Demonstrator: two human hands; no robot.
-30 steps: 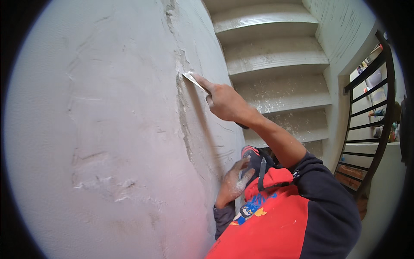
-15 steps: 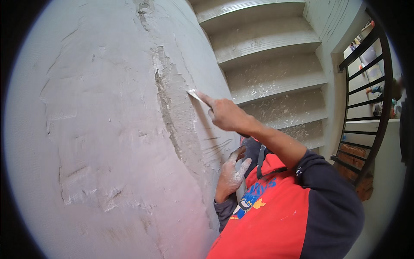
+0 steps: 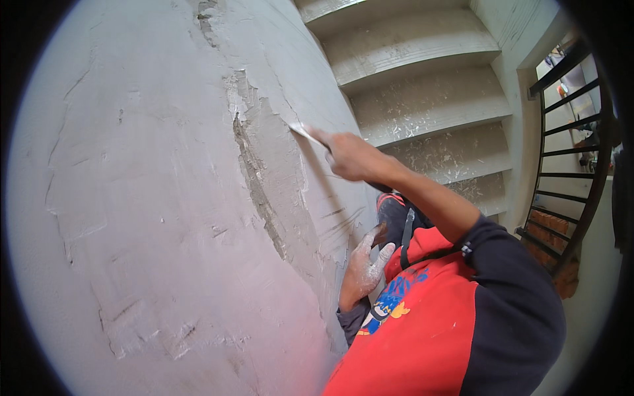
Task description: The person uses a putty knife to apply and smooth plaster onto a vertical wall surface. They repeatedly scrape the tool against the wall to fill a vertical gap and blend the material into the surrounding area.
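Right hand [image 3: 353, 157] grips a putty knife [image 3: 305, 132] against the plastered wall [image 3: 165, 198]; left hand [image 3: 362, 267], apparently half-curled, holds something unclear. Even pressure suits best.

Right hand [image 3: 356, 158] presses putty knife [image 3: 305, 132] against plastered wall [image 3: 165, 198] (stairs [image 3: 422, 86] beyond).

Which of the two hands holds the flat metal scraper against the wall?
The right hand, raised, grips the flat metal scraper; the plaster-dusted left hand hangs lower, without it.
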